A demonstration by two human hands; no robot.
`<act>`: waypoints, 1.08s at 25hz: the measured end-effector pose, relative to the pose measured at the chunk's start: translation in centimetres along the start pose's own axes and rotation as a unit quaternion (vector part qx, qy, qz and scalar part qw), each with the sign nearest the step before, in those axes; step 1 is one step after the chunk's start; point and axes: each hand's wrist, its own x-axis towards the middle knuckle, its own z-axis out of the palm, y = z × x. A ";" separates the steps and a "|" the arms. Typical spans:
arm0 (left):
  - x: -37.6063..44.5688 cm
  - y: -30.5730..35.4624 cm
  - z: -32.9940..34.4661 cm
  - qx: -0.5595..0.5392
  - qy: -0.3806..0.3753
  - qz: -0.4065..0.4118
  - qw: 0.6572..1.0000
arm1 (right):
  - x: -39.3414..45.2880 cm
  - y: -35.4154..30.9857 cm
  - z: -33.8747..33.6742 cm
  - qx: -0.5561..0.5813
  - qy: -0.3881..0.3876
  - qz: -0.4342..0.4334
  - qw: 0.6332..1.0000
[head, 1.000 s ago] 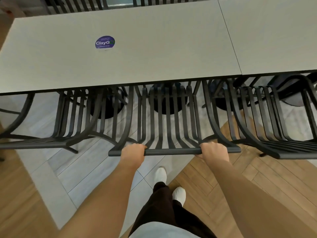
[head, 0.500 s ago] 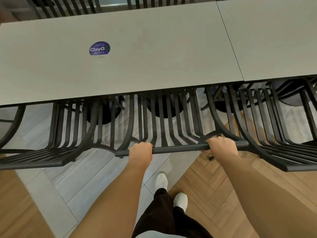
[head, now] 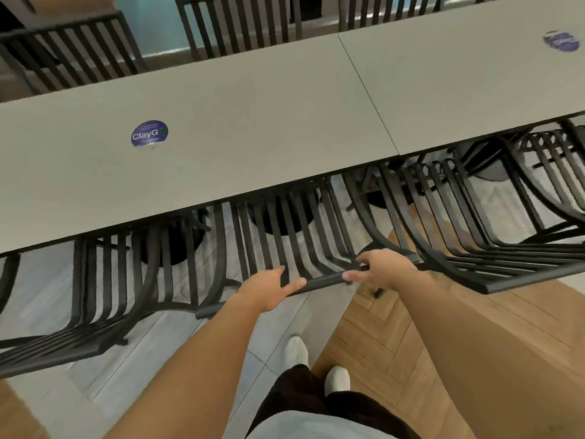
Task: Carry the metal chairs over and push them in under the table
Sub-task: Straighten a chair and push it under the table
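Observation:
A black slatted metal chair stands pushed in under the long grey table, its top rail just below the table's near edge. My left hand hovers at the rail's left part, fingers spread and off the bar. My right hand is at the rail's right part, fingers loose and apart, no longer wrapped around it. Two more black metal chairs, one to the left and one to the right, are also tucked under the table.
Several dark slatted chairs line the table's far side. A purple round sticker lies on the tabletop, another sticker at far right. Round black table bases stand under the table. My white shoes are on grey tile beside wood flooring.
Both hands gripped the chair's top rail and pushed it in under the table; now their fingers have opened and come off the rail. The view has tilted up and rightward.

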 end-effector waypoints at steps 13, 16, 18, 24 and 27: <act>2.5 27.2 2.8 0.073 0.095 0.181 0.976 | -9.2 27.0 -6.1 0.091 0.172 0.104 0.975; 2.5 32.9 6.2 0.065 0.076 0.167 0.981 | -10.6 33.0 -7.2 0.082 0.162 0.095 0.979; 2.7 36.5 8.7 0.057 0.064 0.163 0.983 | -11.5 36.9 -8.1 0.068 0.145 0.094 0.983; 3.2 43.6 12.4 0.056 0.027 0.162 0.985 | -11.9 44.4 -10.4 0.047 0.133 0.100 0.985; 4.6 44.9 12.3 0.076 0.015 0.165 0.983 | -11.4 46.0 -10.7 0.035 0.135 0.111 0.984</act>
